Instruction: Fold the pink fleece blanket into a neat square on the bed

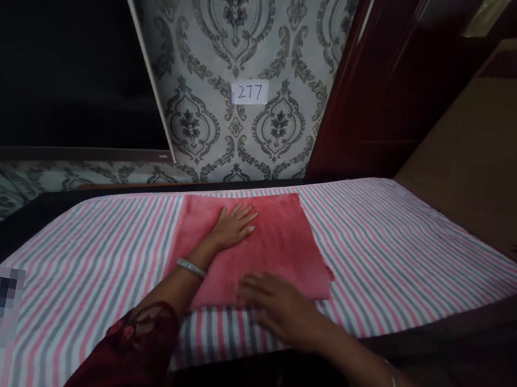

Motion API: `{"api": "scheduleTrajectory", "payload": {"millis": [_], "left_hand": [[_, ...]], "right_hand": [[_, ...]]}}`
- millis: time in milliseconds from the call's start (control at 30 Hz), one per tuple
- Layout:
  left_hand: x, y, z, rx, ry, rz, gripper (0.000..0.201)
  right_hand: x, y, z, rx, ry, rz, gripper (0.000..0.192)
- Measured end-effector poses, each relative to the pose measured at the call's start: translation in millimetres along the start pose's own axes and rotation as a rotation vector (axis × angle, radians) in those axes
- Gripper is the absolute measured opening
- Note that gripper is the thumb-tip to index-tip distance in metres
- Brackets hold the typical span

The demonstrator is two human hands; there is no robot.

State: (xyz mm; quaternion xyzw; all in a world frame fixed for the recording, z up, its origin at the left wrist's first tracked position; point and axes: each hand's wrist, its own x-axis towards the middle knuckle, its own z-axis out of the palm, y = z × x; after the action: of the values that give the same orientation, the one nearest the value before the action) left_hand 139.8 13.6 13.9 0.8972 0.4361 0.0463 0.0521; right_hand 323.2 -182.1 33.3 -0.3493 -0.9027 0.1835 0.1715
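Observation:
A red-pink cloth (276, 235), which looks like a towel, lies spread out on a striped sheet (379, 239). My left hand (233, 227) rests flat on the cloth's upper middle, fingers spread and pointing away from me. Over the cloth's near edge is my right hand (275, 304), its fingers stretched out to the left and slightly smeared by motion. Whether the right hand touches the cloth I cannot tell. Neither hand grips anything.
The striped sheet covers a table with a dark edge. Behind it stands a patterned wall with a paper label (249, 92) reading 277. A large dark screen (66, 45) is at the left. A dark red glossy panel (378, 88) and a brown cardboard box (506, 148) stand at the right.

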Motion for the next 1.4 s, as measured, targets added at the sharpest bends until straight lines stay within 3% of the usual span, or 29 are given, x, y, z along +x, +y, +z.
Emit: {"api": "scheduleTrajectory", "payload": {"millis": [133, 233, 300, 500, 700, 867, 1033, 1133, 1233, 1400], "left_hand": [[-2, 3, -2.1, 0.015, 0.018, 0.000, 0.057], [-3, 5, -4.4, 0.015, 0.021, -0.011, 0.057], [-4, 6, -5.1, 0.014, 0.025, -0.019, 0.056], [-6, 8, -3.1, 0.039, 0.090, -0.034, 0.057], [-2, 5, -6.8, 0.088, 0.184, -0.309, 0.058], [-8, -16, -16.7, 0.081, 0.170, -0.506, 0.062], [-36, -48, -31.1, 0.037, 0.088, -0.637, 0.066], [-56, -62, -42.3, 0.036, 0.071, -0.744, 0.066], [-62, -60, -53.7, 0.052, 0.108, -0.785, 0.066], [-28, -30, -66.9, 0.053, 0.111, -0.536, 0.063]], "right_hand": [[41, 35, -25, -0.306, 0.293, 0.380, 0.056], [56, 66, -20, -0.440, 0.300, 0.683, 0.061], [56, 81, -9, -0.436, 0.258, 0.773, 0.062], [48, 95, 10, -0.415, 0.294, 0.759, 0.061], [48, 99, 8, -0.347, 0.305, 0.758, 0.063], [47, 95, 5, -0.329, 0.271, 0.769, 0.062], [45, 96, 2, -0.326, 0.237, 0.761, 0.062], [49, 98, -12, -0.311, 0.167, 0.788, 0.058], [68, 95, -40, -0.327, 0.175, 0.803, 0.055], [126, 89, -80, -0.355, 0.286, 0.742, 0.054]]}}
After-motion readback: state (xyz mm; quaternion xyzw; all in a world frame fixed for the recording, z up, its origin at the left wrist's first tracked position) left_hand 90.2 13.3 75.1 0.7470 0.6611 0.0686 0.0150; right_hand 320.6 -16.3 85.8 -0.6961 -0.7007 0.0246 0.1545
